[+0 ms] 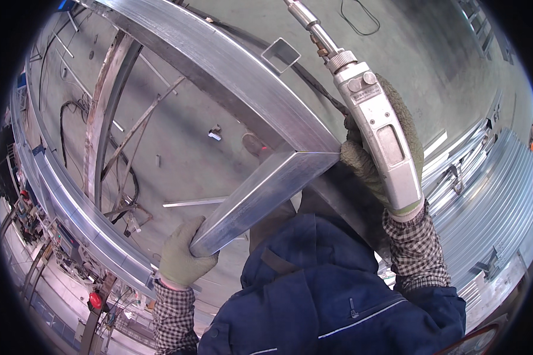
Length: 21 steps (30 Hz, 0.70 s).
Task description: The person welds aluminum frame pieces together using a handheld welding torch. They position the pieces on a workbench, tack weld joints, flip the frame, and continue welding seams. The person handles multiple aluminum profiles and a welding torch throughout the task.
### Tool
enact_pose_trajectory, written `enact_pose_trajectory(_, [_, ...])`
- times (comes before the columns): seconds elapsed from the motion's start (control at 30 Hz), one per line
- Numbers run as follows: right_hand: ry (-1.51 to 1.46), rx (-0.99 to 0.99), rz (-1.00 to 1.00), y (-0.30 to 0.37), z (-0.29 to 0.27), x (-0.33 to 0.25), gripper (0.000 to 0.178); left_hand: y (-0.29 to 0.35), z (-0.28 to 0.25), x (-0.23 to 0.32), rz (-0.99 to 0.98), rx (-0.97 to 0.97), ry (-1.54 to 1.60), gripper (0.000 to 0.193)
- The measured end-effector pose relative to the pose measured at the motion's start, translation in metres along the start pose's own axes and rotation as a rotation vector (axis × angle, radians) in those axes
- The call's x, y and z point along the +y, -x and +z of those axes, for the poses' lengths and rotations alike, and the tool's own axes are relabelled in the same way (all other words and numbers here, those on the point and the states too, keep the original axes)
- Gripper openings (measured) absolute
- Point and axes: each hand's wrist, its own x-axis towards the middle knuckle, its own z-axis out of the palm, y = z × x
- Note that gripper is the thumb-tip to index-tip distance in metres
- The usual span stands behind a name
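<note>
My left hand [186,253], in a pale green work glove, is closed around the near end of a short square metal tube [254,195]. The tube's other end meets a long metal beam [219,65] in an angled corner joint. My right hand [363,164], gloved too, grips a silver handheld welding gun [370,106] just right of that corner. The gun's nozzle [305,16] points up and away, off the joint. My fingers behind the gun's body are partly hidden.
Stacked silver metal profiles [485,207] lie at the right. A long curving frame rail [83,204] runs along the left. An upright brown-grey beam [103,112], dark cables [133,171] and a loose metal strip [195,202] are beyond the tube. A small square tube end [266,54] juts beside the long beam.
</note>
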Motion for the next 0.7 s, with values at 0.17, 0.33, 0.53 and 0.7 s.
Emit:
enact_pose_trajectory(0.17, [0.062, -0.015, 0.006, -0.001, 0.001, 0.001, 0.091, -0.002, -0.003, 0.002, -0.034, -0.037, -0.008, 0.065])
enact_pose_trajectory(0.33, [0.064, -0.019, -0.017, 0.000, -0.001, 0.000, 0.084, -0.001, -0.005, -0.001, -0.070, -0.083, 0.061, 0.067])
enact_pose_trajectory(0.53, [0.023, 0.018, -0.114, 0.003, 0.012, -0.005, 0.074, -0.004, -0.011, -0.005, -0.050, -0.094, -0.060, 0.069])
enact_pose_trajectory(0.7, [-0.021, 0.005, -0.046, 0.001, 0.014, -0.007, 0.071, -0.008, -0.012, -0.009, -0.017, -0.117, -0.045, 0.071])
